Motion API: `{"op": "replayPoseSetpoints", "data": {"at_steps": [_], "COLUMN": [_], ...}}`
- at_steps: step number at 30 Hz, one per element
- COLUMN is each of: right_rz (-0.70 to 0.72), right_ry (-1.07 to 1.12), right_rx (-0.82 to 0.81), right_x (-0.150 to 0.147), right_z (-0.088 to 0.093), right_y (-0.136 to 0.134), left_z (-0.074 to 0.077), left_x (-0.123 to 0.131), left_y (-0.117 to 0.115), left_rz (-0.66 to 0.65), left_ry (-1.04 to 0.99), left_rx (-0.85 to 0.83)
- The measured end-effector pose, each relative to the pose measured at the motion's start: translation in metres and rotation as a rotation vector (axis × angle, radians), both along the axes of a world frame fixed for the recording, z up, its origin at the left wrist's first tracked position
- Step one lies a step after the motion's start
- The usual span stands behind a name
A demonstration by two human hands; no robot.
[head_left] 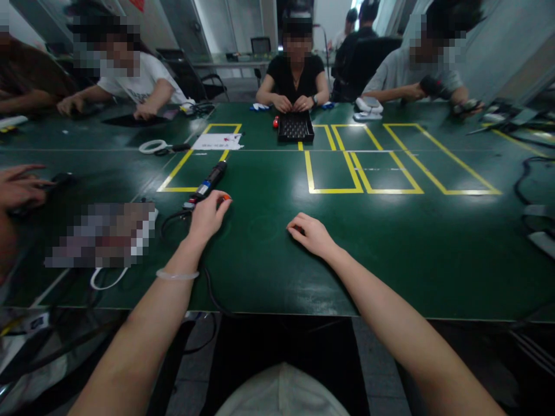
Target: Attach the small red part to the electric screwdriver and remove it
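My left hand (207, 216) is closed, with a small orange object (225, 197) showing at its fingertips; what kind of thing it is I cannot make out. Just beyond that hand lies a black corded electric screwdriver (210, 181) with a blue and white band, its cable running back toward me. Lower and to the right, my right hand (313, 234) rests on the green table (260, 260) with its fingers curled in. Whatever may be inside those fingers is hidden.
Yellow tape rectangles (336, 190) mark the table. Across it, a person works by a black tray (296, 128) with a red item (276, 122) beside it. A paper sheet (217, 142), a white coil (152, 147) and a blurred-out bag (104, 234) lie left. Cables (526, 190) run along the right.
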State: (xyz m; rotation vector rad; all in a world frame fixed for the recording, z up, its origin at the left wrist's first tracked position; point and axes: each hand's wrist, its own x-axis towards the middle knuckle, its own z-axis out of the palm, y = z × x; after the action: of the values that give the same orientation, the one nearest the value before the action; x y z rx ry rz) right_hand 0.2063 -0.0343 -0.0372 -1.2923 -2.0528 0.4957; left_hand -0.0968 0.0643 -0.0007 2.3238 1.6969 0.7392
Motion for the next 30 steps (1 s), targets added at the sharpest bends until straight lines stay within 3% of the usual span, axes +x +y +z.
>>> {"op": "replayPoseSetpoints", "data": {"at_steps": [5, 10, 17, 20, 25, 30], "right_rz": [0.030, 0.140, 0.191, 0.101, -0.224, -0.173], "right_ry": [0.134, 0.237, 0.261, 0.393, 0.730, 0.946], "right_rx": [-0.052, -0.101, -0.158, -0.185, -0.163, -0.329], "right_x": [-0.001, -0.004, -0.012, -0.006, 0.014, 0.012], "right_z": [-0.001, 0.003, 0.005, 0.002, -0.002, -0.001], "right_y": [0.000, -0.002, -0.005, 0.002, 0.018, 0.017], "left_z": [-0.003, -0.004, -0.009, -0.007, -0.002, -0.005], "left_x": [0.057, 0.082, 0.082, 0.083, 0.084, 0.081], "left_y": [-0.027, -0.047, -0.051, -0.051, -0.050, -0.048], "left_rz": [-0.491, -0.727, -0.743, -0.699, -0.669, -0.701], "left_ry": [-0.249, -0.374, -0.428, -0.453, -0.433, -0.430], "left_rx": [-0.369, -0.658, -0.724, -0.708, -0.704, -0.677]}}
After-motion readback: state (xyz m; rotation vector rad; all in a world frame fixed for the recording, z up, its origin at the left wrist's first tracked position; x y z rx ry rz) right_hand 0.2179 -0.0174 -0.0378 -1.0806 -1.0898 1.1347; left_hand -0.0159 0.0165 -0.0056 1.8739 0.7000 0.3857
